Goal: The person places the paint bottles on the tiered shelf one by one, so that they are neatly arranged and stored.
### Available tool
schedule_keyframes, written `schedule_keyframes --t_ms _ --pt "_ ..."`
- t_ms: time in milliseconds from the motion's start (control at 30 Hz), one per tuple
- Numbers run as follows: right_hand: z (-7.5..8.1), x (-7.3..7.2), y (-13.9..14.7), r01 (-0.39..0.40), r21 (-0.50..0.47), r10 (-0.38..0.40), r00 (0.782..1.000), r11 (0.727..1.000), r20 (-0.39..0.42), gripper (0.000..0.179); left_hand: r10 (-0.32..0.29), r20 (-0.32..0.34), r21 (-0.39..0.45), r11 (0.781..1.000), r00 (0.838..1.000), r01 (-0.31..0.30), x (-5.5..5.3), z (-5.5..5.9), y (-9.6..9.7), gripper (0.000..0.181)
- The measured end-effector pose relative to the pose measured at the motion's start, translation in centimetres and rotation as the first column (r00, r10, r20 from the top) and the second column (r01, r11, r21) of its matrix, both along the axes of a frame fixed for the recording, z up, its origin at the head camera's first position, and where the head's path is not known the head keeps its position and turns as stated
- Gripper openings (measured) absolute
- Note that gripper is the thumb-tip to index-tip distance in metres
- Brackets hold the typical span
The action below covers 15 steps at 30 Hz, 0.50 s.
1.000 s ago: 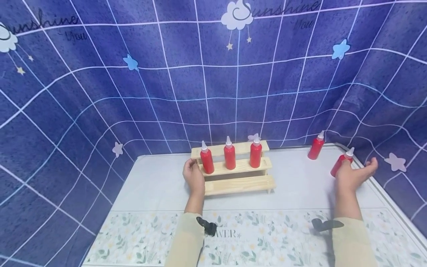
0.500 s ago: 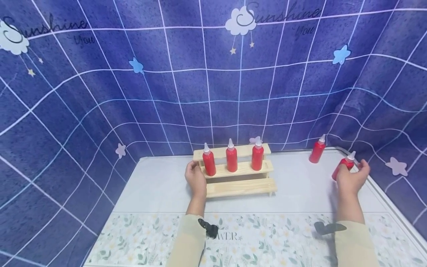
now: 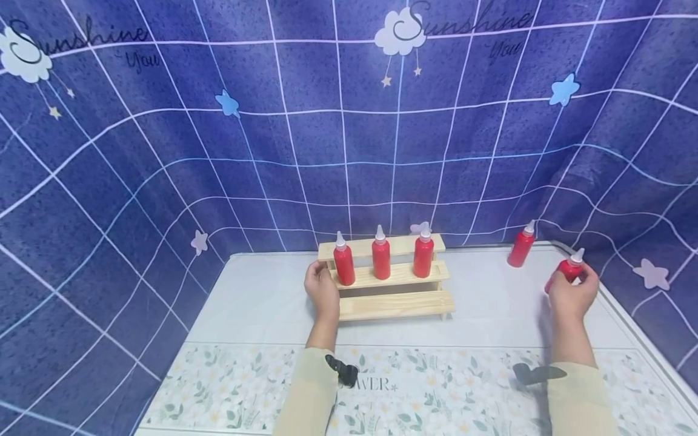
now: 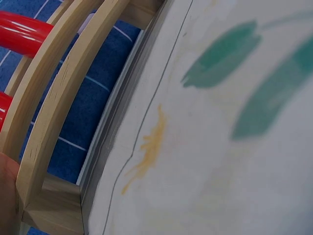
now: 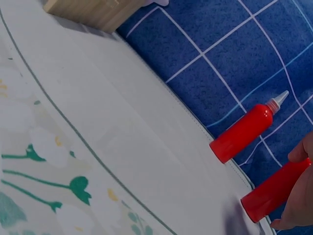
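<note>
My left hand (image 3: 323,295) grips the left end of a tiered wooden rack (image 3: 397,304). In the left wrist view only a bit of that hand (image 4: 7,196) shows beside the rack's slats (image 4: 73,73). Three red squeeze bottles (image 3: 381,260) with white pointed tips stand in a row on the middle tier. Far to the right, my right hand (image 3: 572,297) has thumb and fingers round another red squeeze bottle (image 3: 568,269), seen too in the right wrist view (image 5: 271,193). Part of it is hidden by the hand. A further red bottle (image 3: 521,247) stands upright just behind and left.
The white table (image 3: 262,303) carries a floral printed band (image 3: 436,387) along its front. Blue gridded curtain (image 3: 360,139) hangs behind and at both sides, close to the table's back and right edges. The lowest rack tier bears no bottle.
My right fingers have closed in around the bottle from a spread position. The left hand keeps its hold on the rack. The head view has shifted slightly.
</note>
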State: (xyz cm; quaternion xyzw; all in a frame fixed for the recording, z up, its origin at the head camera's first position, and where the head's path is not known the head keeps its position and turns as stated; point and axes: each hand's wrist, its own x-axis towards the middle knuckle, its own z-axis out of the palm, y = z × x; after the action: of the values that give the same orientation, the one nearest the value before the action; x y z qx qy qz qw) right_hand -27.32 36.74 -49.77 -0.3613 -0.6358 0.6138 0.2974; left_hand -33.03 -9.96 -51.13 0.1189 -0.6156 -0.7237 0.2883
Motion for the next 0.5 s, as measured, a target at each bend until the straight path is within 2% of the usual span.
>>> schedule_keyframes --t_ms 200,500 --pt "-0.05 -0.24 0.03 -0.006 -0.009 0.007 1.000 1.000 0.027 0.070 -0.007 0.003 -0.006 1.000 1.000 0.007 -0.24 -0.04 -0.04 0.026" --pt "-0.38 -0.05 0.07 -0.009 -0.052 0.009 1.000 0.999 0.008 0.069 0.013 0.007 0.001 1.000 1.000 -0.013 -0.11 -0.01 -0.09 0.026"
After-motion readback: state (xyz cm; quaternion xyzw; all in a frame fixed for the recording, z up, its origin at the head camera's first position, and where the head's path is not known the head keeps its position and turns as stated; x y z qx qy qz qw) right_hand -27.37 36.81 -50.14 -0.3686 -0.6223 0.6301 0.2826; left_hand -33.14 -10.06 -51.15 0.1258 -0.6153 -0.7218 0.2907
